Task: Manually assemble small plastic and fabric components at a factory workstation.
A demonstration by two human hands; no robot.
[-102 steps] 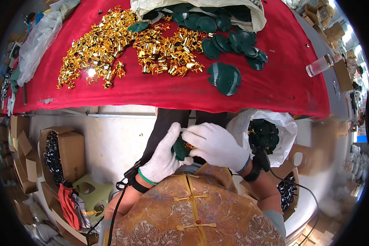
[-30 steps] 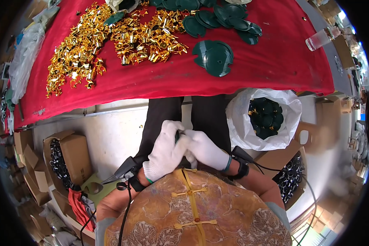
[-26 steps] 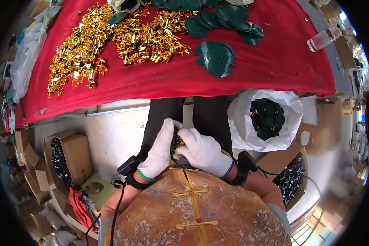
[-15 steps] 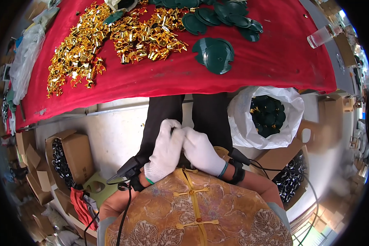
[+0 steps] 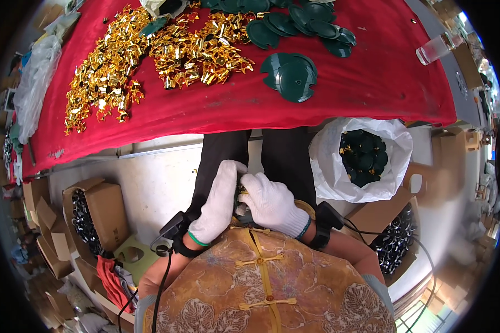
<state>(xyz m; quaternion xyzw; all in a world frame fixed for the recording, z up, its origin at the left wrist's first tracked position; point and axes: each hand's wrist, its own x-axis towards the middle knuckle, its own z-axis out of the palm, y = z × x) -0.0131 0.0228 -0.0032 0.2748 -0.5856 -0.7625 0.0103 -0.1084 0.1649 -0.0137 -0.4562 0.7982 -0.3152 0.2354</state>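
Over my lap, close to my body, both hands wear white knitted gloves. My left hand (image 5: 216, 194) is closed, its fingers bent over toward the right hand. Fingers curled, my right hand (image 5: 275, 204) presses in from the other side. Between the two gloves a small part of a dark green and gold piece (image 5: 240, 192) shows; the gloves hide the rest. On the red-covered table ahead lie heaped shiny gold pronged pieces (image 5: 200, 50) and glossy dark green notched discs (image 5: 292, 77), with more discs behind.
At my right knee stands a white sack (image 5: 391, 166) holding green discs with gold bits. Cardboard boxes of dark shiny parts flank me, one box (image 5: 108, 213) left, another (image 5: 394, 238) right. A clear glass (image 5: 432, 50) lies on the red cloth (image 5: 366, 91). Cables trail from my wrists.
My hands have parted slightly, uncovering a bit of the green and gold piece between them. The right hand has turned and its fingers now curl inward. The table things look the same.
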